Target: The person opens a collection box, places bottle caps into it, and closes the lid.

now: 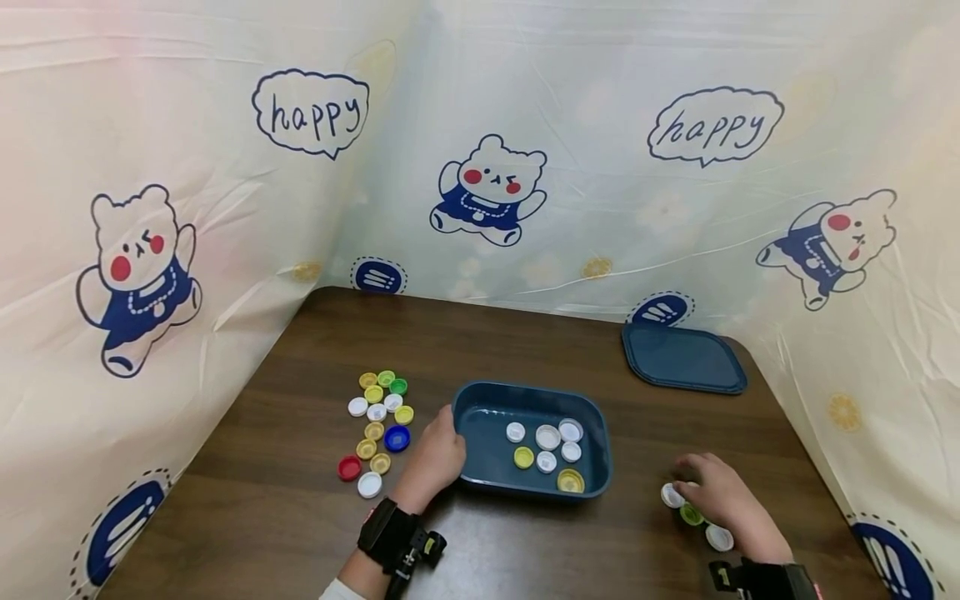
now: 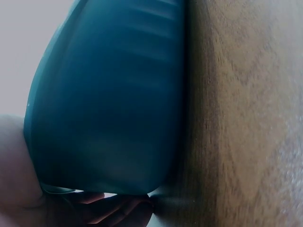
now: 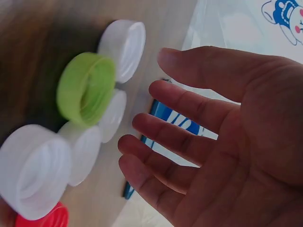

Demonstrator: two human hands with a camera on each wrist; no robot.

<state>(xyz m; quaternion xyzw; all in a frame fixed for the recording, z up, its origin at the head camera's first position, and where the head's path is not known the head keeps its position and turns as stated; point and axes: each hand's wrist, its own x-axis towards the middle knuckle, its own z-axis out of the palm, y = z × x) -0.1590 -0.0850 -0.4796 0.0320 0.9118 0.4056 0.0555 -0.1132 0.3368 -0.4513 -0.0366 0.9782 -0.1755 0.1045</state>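
Observation:
My left hand (image 1: 437, 454) grips the left end of a dark blue plastic box (image 1: 480, 457). In the left wrist view, the box's outer wall (image 2: 109, 99) hides part of the fingers. Several white bottle caps and two yellow ones, among them a large yellow cap (image 1: 571, 481), lie inside the box. On the right, my right hand (image 1: 723, 500) hovers at a small group of caps, partly covering them. Its fingers are spread and hold nothing in the right wrist view, with a light green cap (image 3: 85, 90), several white caps (image 3: 35, 172) and a red cap (image 3: 45, 217) beside them.
Left of the box lies a loose cluster of caps, including a blue cap (image 1: 397, 438), a red cap (image 1: 349, 468) and a white cap (image 1: 370, 485). A flat blue lid (image 1: 682, 358) rests at the table's back right. A printed curtain (image 1: 600, 208) surrounds the wooden table (image 1: 300, 533).

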